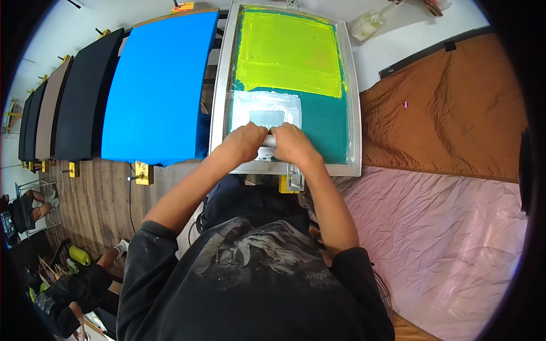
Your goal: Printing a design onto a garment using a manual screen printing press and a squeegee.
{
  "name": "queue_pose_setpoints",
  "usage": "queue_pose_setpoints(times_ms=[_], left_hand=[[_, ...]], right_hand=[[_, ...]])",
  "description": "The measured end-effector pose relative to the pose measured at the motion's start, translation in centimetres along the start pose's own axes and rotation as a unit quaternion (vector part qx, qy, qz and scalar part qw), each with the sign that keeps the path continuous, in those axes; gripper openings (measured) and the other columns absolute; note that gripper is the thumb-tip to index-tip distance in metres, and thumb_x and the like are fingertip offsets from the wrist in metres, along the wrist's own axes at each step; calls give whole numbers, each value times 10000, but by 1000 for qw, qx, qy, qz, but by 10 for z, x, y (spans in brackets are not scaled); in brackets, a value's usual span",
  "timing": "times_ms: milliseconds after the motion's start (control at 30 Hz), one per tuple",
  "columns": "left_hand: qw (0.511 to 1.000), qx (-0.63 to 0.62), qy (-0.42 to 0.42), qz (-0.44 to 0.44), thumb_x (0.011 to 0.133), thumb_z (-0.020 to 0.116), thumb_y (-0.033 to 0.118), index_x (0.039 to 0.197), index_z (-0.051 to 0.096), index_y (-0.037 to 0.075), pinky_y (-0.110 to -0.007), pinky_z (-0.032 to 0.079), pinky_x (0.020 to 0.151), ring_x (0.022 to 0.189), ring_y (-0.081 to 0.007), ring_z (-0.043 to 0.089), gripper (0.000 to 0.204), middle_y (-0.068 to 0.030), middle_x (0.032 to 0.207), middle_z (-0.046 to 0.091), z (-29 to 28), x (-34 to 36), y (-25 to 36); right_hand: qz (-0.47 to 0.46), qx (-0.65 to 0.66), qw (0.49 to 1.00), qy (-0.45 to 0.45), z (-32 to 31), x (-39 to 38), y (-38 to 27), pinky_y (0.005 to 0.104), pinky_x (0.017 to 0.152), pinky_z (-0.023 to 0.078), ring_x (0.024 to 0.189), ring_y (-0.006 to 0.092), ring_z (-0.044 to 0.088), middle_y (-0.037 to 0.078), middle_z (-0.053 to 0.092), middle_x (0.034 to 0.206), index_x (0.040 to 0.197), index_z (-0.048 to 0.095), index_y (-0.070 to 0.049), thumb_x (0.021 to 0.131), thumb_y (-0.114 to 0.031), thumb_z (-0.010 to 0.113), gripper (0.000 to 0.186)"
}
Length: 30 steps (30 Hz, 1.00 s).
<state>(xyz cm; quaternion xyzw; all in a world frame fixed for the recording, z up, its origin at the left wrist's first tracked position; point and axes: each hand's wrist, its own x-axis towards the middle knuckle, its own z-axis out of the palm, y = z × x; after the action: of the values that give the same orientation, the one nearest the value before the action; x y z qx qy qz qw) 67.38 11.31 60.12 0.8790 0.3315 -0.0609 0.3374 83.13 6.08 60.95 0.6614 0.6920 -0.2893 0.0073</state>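
Note:
A screen printing frame [354, 113] with a pale metal rim lies in front of me, its mesh dark green. Bright yellow-green ink [290, 51] covers the far part of the mesh. Nearer to me, a whitish patch [242, 108] surrounds a small grey rectangle. Both hands meet over the near part of the screen, closed around a light grey squeegee handle [269, 140]. My left hand [245, 141] grips its left end and my right hand [292, 144] its right. The squeegee's blade is hidden beneath my hands.
To the left, a bright blue shirt [156, 85] lies stretched on a board, with black and brown ones [54, 108] beyond. Brown cloth [438, 108] and pinkish sheeting [432, 238] spread at the right. Two people [74, 295] are at the lower left. A whitish scraper [367, 24] lies far right.

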Motion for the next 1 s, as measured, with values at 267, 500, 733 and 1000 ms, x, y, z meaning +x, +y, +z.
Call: queue_pose_setpoints(times_ms=[267,500,733,1000], left_hand=[[1000,-10,-12,8,670,592,-49,854,625,-29,-452,532,754,819,-412,653,188,-246,784,650,4,-24,16],[999,46,-4,13,703,595,-4,895,662,-2,-428,543,756,853,-379,666,203,-233,894,675,-46,36,-12],[986,-17,166,23,698,584,-41,965,632,34,-457,534,746,870,-375,648,281,-202,912,660,16,27,-29],[976,-15,217,-9,679,597,-48,917,667,48,-451,534,709,782,-369,662,265,-185,807,671,19,23,-21]], right_hand=[[-9,21,1000,-8,6,-25,-3,468,826,505,895,419,617,260,637,886,910,664,25,649,39,616,266],[24,-11,1000,-14,-52,31,-3,461,773,529,876,380,655,223,674,902,947,696,-51,684,-34,647,268],[19,-60,992,111,0,28,7,468,805,504,984,364,565,163,578,1004,1012,623,-82,695,20,626,332],[19,-40,992,121,-1,24,4,452,806,513,974,360,584,159,609,997,1037,649,-87,689,-7,639,358]])
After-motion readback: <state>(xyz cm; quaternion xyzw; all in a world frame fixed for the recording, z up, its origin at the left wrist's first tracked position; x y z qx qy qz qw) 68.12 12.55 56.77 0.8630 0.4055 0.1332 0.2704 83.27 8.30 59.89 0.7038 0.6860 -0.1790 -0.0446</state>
